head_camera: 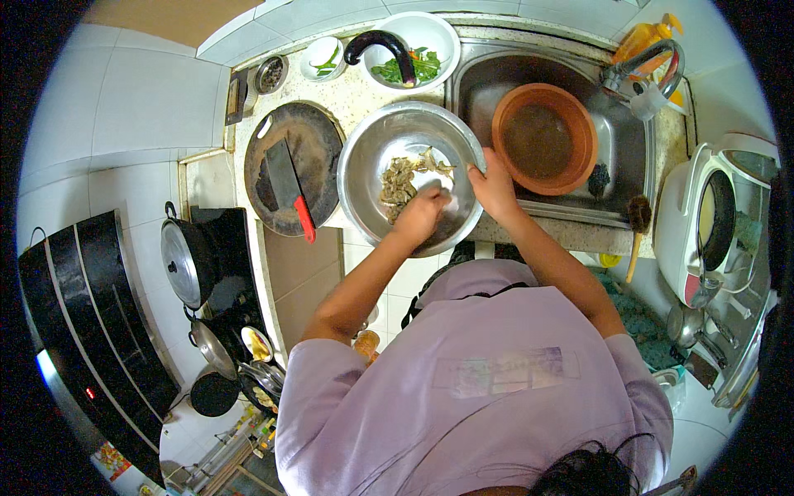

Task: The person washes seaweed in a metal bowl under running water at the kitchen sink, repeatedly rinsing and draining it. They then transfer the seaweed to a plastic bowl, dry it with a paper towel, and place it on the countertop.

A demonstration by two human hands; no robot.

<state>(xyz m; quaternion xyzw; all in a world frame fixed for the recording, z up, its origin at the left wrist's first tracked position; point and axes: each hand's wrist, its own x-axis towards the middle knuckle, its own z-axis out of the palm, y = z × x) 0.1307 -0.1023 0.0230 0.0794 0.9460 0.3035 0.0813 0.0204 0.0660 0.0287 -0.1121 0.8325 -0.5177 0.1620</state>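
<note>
A wide stainless steel bowl point(360, 180) sits at the counter's front edge before me. Greyish raw shrimp point(397, 186), as they appear, are heaped in its left part, with a few more strung toward the upper right. Inside the bowl, just right of the heap, is my left hand point(422, 214). Its fingers are curled and blurred, and whether anything is between them cannot be made out. My right hand point(494, 186) grips the bowl's right rim, thumb on the inner side.
Left of the bowl, a red-handled cleaver point(286, 177) lies on a round chopping board point(322, 136). Behind stands a white bowl point(443, 37) with greens and an eggplant point(388, 43). A brown basin point(502, 149) of murky water fills much of the steel sink point(474, 74). A rice cooker point(673, 204) stands open at right.
</note>
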